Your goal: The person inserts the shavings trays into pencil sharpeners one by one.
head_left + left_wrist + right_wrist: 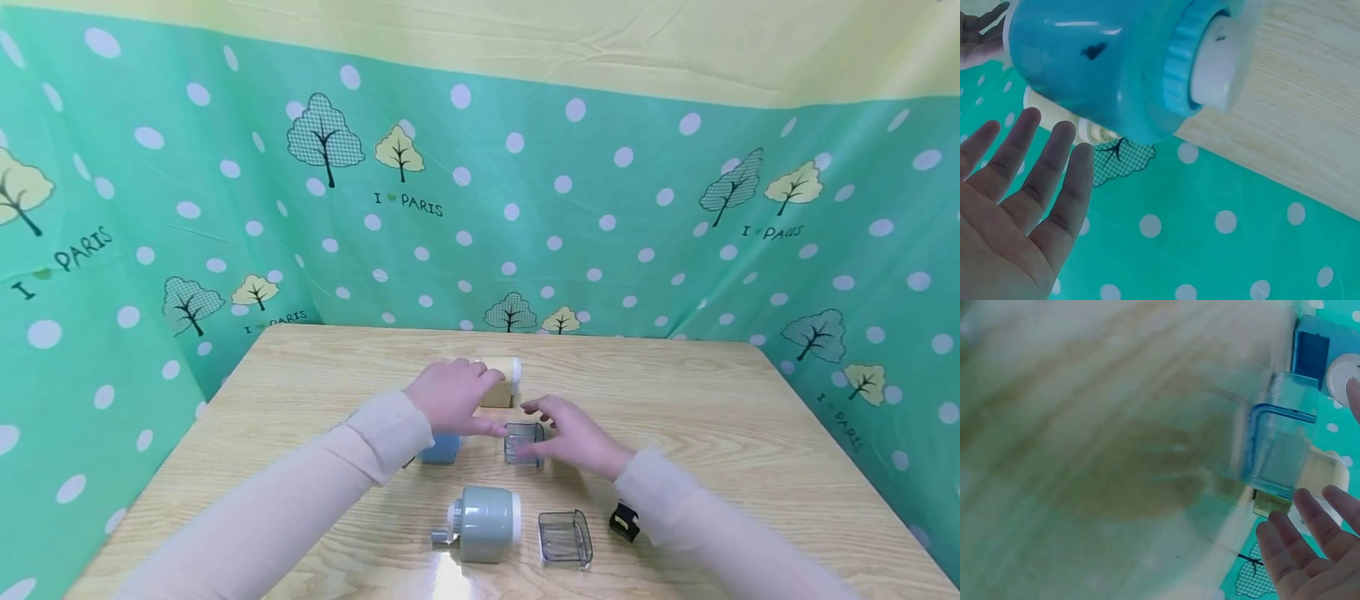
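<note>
Green dotted cloth, printed with trees and lettering, across the back and both sides, well beyond the far clear tray, with a yellow band along the top. Beneath that tray and well out to its left and right, a pale wood-grain bench. Pale sleeves extending from both near corners toward it. Nearer the person than the tray and slightly left, a grey-green crank device, probably a pencil sharpener, its crank pointing left. Just left of the tray, a blue device; beyond it and a little left, a yellow device, both partly hidden by the left hand. Left hand above and left of the tray, fingers apart, thumb pointing toward its left edge. Right hand just right of the tray, fingers likewise apart, thumb overlapping it in the head view; touching or not, cannot tell. Deciding relation, by judgement: tray between the two hands, right hand seemingly nearer, no clear long axis. Nearer the person and slightly right of it, a second clear tray; farther right, beside the right sleeve, a small black piece.
</note>
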The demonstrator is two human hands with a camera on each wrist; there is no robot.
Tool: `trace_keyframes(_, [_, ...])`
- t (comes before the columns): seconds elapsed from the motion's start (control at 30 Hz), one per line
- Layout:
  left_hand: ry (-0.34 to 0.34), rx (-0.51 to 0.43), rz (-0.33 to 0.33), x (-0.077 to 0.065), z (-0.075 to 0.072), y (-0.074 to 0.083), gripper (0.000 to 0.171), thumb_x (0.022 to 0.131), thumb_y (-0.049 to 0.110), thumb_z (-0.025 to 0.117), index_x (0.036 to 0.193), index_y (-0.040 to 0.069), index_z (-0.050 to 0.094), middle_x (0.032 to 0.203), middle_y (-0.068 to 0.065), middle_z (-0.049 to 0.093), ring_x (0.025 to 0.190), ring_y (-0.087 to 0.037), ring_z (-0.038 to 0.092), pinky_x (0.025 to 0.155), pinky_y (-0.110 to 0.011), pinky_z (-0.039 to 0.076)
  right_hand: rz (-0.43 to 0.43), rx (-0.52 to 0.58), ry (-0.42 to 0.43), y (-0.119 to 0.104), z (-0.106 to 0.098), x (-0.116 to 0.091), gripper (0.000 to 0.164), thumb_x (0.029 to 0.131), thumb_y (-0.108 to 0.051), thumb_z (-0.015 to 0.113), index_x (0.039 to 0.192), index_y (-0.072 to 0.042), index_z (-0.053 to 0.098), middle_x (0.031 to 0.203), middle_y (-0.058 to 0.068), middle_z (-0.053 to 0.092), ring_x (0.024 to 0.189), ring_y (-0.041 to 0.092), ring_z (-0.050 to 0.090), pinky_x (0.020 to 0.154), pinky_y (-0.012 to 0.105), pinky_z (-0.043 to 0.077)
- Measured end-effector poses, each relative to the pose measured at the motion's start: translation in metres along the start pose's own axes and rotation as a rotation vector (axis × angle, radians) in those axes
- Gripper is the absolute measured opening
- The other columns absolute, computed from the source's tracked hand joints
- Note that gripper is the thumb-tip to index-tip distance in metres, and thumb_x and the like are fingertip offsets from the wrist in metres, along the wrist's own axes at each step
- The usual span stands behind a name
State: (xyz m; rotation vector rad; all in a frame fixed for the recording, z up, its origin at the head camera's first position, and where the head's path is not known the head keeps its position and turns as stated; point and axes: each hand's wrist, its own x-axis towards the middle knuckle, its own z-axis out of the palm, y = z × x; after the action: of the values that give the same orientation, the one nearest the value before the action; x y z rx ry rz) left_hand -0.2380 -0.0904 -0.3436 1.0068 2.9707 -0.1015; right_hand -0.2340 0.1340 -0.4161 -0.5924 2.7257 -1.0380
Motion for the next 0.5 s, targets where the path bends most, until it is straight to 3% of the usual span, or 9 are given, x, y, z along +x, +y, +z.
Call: trace_keyframes(0.5, [-0.066,0.034,-0.057,-0.015,0.008,-0.005,0.092,0.076,0.075,0.065,0.145,0.018,0.043,0.123,-0.004,0.064,0.099,-0.024,0.064,0.074,-0.039,0.057,0.021,-0.005,-0.024,0.009,0.009,-0.008,0.082,0.067,-0.028,0.089,0.137,-0.004,0.054,0.131,0.01,0.062,0.118,0.032,0.058,0.103,0.053,0.048])
